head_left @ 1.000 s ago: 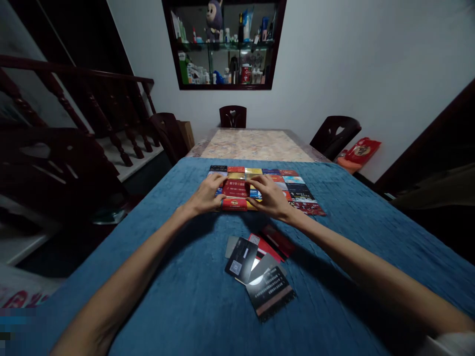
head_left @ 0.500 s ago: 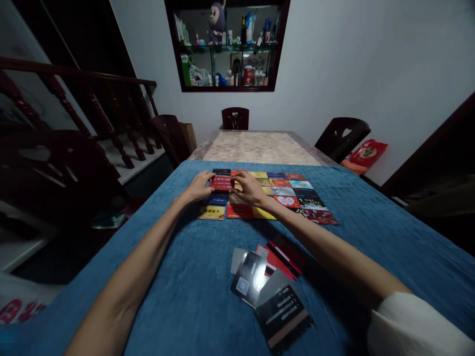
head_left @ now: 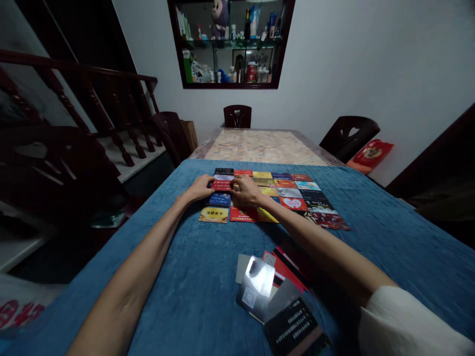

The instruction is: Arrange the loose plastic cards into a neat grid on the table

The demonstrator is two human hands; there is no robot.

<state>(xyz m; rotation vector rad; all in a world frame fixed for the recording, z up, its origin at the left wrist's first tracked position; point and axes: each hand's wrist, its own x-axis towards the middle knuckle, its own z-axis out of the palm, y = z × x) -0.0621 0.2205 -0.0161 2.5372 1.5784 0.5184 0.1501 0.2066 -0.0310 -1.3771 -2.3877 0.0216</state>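
A grid of colourful cards [head_left: 293, 195] lies on a blue tablecloth [head_left: 185, 277]. My left hand [head_left: 200, 188] and my right hand [head_left: 245, 190] pinch the two ends of a red card [head_left: 222, 185] in the grid's left column, near the far rows. Below it lie a blue card [head_left: 218, 199] and a yellow card [head_left: 214, 214]. Both hands have their fingers curled onto the red card.
A loose pile of dark, red and shiny cards [head_left: 274, 291] sits near me on the cloth. Beyond the cloth is a bare marbled tabletop [head_left: 260, 146]. Dark wooden chairs [head_left: 349, 138] stand around; a stair railing [head_left: 74, 99] is at left, a wall shelf [head_left: 230, 44] ahead.
Both hands carried the red card from the near middle of the grid up and left into the left column. The yellow and blue cards came into view below it.
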